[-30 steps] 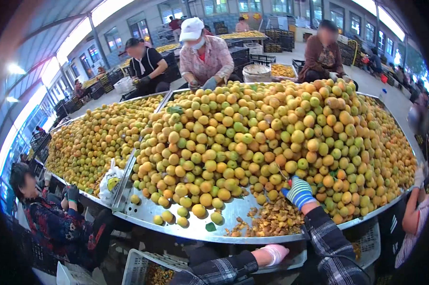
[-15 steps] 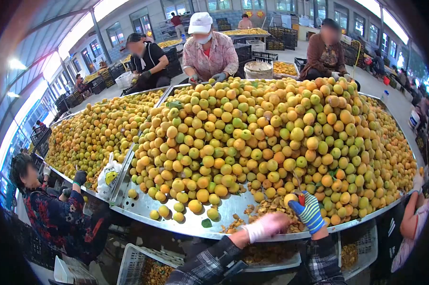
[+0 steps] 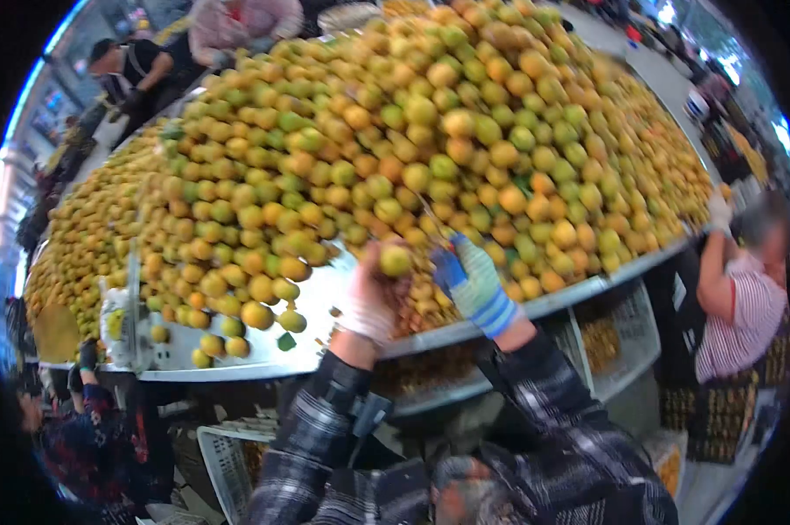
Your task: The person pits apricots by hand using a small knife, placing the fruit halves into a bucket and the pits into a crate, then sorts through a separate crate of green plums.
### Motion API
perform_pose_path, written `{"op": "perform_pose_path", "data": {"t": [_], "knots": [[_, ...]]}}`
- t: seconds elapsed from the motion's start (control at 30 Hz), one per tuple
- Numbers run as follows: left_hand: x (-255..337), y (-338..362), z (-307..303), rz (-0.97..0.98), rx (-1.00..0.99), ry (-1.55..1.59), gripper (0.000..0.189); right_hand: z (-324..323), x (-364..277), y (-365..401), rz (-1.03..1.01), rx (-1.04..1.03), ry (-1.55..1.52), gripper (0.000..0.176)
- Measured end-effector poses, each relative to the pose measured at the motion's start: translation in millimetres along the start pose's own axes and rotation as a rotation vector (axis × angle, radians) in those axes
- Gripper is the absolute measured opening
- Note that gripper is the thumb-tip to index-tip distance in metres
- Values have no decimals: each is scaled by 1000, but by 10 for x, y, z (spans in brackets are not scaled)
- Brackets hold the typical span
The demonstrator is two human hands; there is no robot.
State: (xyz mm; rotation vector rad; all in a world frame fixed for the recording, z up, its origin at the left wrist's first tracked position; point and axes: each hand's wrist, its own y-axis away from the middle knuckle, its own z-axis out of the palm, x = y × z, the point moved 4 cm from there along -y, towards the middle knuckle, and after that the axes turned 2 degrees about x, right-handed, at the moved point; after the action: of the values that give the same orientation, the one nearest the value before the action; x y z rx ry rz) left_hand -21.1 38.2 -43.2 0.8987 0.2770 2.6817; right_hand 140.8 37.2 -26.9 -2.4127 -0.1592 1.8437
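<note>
My left hand (image 3: 375, 293), bare-fingered with a white band at the wrist, is closed around a yellow-green apricot (image 3: 396, 261). Just to its right, my right hand (image 3: 472, 284) wears a blue-and-pale striped glove. Its fingers are wrapped round a slim tool (image 3: 430, 216), whose thin metal end points up and left; the glove hides the handle. Both hands are over the front edge of the metal table (image 3: 185, 360). Cut apricot pieces (image 3: 419, 311) lie between and below them. Behind rises a big heap of whole apricots (image 3: 368, 166).
Below the table edge stand a white crate (image 3: 224, 468) and a grey bin (image 3: 622, 337) with cut pieces. A white plastic bag (image 3: 117, 319) lies at the left divider. A co-worker in a striped shirt (image 3: 745, 306) sits at right; others work across and at left.
The view has tilted down and turned. My left hand, blurred and low before, now has an apricot in it beside the right hand. My right hand still grips the tool.
</note>
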Motion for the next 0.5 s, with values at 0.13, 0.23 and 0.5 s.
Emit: {"op": "perform_pose_path", "data": {"t": [0.13, 0.23, 0.5], "knots": [[25, 31, 64, -64, 45, 88, 41, 95, -240, 52, 181, -138, -425, 24], [-49, -12, 7, -58, 42, 55, 38, 112, -262, 70, 173, -212, -343, 21], [-113, 89, 210, -104, -57, 64, 43, 167, 45, 53, -51, -70, -132, 21]]}}
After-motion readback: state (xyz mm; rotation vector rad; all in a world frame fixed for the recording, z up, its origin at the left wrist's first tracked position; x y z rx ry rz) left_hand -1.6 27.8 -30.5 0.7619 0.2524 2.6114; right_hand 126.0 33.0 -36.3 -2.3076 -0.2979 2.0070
